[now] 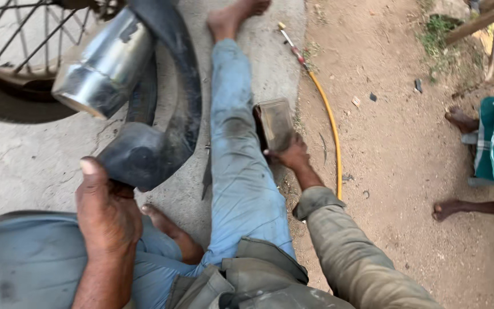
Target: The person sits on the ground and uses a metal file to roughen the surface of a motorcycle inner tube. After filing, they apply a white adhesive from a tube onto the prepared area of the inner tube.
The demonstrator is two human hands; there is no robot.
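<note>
Left hand [107,214], near left, clamps a fold of matte black rubber inner tube [161,114], which curves far toward a spoked wheel [12,57] and one shiny cylindrical metal exhaust pipe [107,66]. Right hand [291,154], centre, fingers closed on the near edge of a worn rectangular tin [275,121] beside the outstretched leg; its contents cannot be told. One yellow hose [330,123] crosses the dirt at right.

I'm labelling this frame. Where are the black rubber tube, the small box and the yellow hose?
black rubber tube [138,157], head view, on the folded end the left hand grips.
small box [275,121], head view, on its lid.
yellow hose [331,129], head view, mid-length.
</note>
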